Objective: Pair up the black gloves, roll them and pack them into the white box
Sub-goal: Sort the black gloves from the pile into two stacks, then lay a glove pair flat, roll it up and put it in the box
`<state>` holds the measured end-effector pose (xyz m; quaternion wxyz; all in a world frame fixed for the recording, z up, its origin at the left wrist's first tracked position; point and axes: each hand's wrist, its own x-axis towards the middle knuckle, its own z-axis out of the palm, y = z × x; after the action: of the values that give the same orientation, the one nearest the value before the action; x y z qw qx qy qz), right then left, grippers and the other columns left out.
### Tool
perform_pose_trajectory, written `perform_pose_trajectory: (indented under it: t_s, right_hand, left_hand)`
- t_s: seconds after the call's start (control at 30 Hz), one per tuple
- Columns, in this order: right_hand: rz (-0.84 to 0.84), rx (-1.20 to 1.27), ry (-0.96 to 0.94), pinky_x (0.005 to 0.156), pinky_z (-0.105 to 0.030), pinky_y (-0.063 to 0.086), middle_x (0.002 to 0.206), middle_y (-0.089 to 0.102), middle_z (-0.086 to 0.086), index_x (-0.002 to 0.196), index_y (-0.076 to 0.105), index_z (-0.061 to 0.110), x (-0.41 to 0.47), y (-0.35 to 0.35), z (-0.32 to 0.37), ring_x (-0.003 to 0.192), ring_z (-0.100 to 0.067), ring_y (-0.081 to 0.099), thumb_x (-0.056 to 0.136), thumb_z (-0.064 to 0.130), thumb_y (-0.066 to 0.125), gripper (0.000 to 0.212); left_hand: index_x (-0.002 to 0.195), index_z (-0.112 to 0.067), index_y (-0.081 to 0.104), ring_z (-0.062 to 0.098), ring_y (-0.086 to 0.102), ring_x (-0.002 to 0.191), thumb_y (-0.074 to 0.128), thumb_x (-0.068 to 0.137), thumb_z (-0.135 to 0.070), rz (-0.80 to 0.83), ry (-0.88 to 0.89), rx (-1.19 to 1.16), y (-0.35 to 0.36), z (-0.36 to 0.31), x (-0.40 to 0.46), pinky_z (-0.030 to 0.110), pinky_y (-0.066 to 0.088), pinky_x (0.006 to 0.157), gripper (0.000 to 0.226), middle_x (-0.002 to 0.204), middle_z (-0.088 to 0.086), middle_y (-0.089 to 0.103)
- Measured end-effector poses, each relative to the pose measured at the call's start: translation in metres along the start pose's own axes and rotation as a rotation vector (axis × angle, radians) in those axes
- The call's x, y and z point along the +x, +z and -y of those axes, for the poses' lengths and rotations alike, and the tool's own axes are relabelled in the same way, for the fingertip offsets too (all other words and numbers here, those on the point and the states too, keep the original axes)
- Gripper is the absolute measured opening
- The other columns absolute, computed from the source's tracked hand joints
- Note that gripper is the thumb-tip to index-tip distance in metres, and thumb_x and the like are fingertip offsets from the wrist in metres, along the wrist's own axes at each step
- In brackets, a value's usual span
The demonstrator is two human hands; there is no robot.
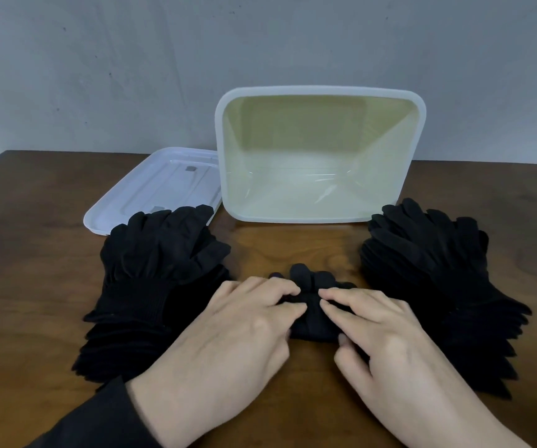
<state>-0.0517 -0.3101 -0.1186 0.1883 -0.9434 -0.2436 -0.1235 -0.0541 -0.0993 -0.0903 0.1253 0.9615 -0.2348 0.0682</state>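
Observation:
A partly rolled pair of black gloves (313, 305) lies on the table in the middle, its fingertips pointing away from me. My left hand (238, 337) and my right hand (380, 337) both grip the roll, fingers curled over its top and thumbs at its near edge. A stack of black gloves (154, 279) lies to the left and another stack (435, 286) to the right. The white box (320, 92) stands behind, tipped with its opening toward me, and nothing is inside it.
The box's white lid (131, 192) lies flat on the wooden table (28, 253) at the back left, partly under the left glove stack. A grey wall rises behind the table's far edge.

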Motion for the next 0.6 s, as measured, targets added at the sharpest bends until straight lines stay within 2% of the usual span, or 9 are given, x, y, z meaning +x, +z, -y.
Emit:
perform_pose_trajectory:
  t_s: [0.07,0.1,0.2,0.27,0.33,0.4,0.53,0.6]
  right_hand:
    - [0.044,-0.015,-0.004,0.102,-0.034,0.047,0.134,0.058,0.015,0.129,0.066,0.021,0.000,-0.001,0.001,0.125,-0.002,0.051,0.084,0.038,0.055,0.049]
    - [0.041,-0.018,-0.002,0.101,-0.036,0.048,0.134,0.057,0.016,0.130,0.065,0.022,0.000,0.000,0.001,0.125,-0.002,0.051,0.084,0.040,0.058,0.050]
    - [0.007,0.028,0.026,0.099,-0.036,0.050,0.128,0.060,0.019,0.127,0.063,0.029,0.002,0.001,-0.001,0.120,0.001,0.053,0.082,0.030,0.075,0.046]
    - [0.006,0.084,0.047,0.094,-0.026,0.047,0.118,0.060,0.026,0.123,0.060,0.037,0.001,-0.002,0.002,0.114,0.008,0.051,0.086,0.034,0.070,0.039]
    - [0.013,0.171,0.103,0.081,-0.014,0.041,0.105,0.058,0.031,0.120,0.054,0.048,-0.001,-0.007,0.004,0.109,0.009,0.047,0.091,0.044,0.058,0.029]
    - [0.035,0.277,0.158,0.075,-0.011,0.040,0.112,0.057,0.031,0.120,0.047,0.056,-0.002,-0.011,0.005,0.103,0.009,0.049,0.089,0.050,0.055,0.033]
    - [0.037,0.388,0.234,0.069,-0.011,0.039,0.114,0.061,0.028,0.118,0.042,0.062,0.002,-0.012,0.007,0.077,0.017,0.053,0.087,0.052,0.056,0.035]
    - [0.012,0.327,0.207,0.078,-0.012,0.041,0.117,0.057,0.030,0.120,0.045,0.057,0.005,-0.008,0.006,0.088,0.017,0.053,0.087,0.051,0.056,0.035]
  left_hand:
    - [0.127,-0.028,0.065,0.007,0.055,0.119,0.041,0.089,-0.049,0.056,-0.013,0.021,0.003,0.001,-0.001,0.034,0.051,0.096,0.049,0.131,-0.014,0.058]
    - [0.128,-0.027,0.064,0.007,0.056,0.118,0.044,0.087,-0.052,0.065,-0.016,0.025,0.005,0.002,-0.001,0.033,0.051,0.096,0.051,0.131,-0.014,0.059]
    - [0.125,-0.029,0.065,0.005,0.058,0.114,0.053,0.086,-0.049,0.055,-0.034,0.004,0.006,0.002,0.002,0.031,0.052,0.093,0.046,0.126,-0.017,0.062]
    - [0.127,-0.035,0.060,-0.001,0.053,0.116,0.046,0.092,-0.050,0.052,-0.059,-0.036,0.003,0.001,0.001,0.029,0.046,0.099,0.041,0.125,-0.022,0.060]
    - [0.131,-0.041,0.052,-0.005,0.046,0.117,0.044,0.097,-0.051,0.038,-0.082,-0.117,-0.002,0.000,-0.001,0.027,0.037,0.104,0.036,0.123,-0.027,0.057]
    - [0.133,-0.046,0.047,-0.006,0.042,0.115,0.043,0.098,-0.053,-0.013,-0.091,-0.201,-0.005,-0.001,-0.003,0.021,0.030,0.105,0.035,0.118,-0.028,0.056]
    - [0.133,-0.053,0.036,-0.004,0.044,0.109,0.044,0.096,-0.055,-0.101,-0.186,-0.269,-0.007,-0.002,-0.004,0.013,0.035,0.094,0.038,0.113,-0.024,0.057]
    - [0.130,-0.049,0.040,-0.005,0.044,0.111,0.049,0.096,-0.050,-0.132,-0.144,-0.197,-0.001,-0.002,-0.001,0.015,0.036,0.096,0.035,0.117,-0.025,0.053]
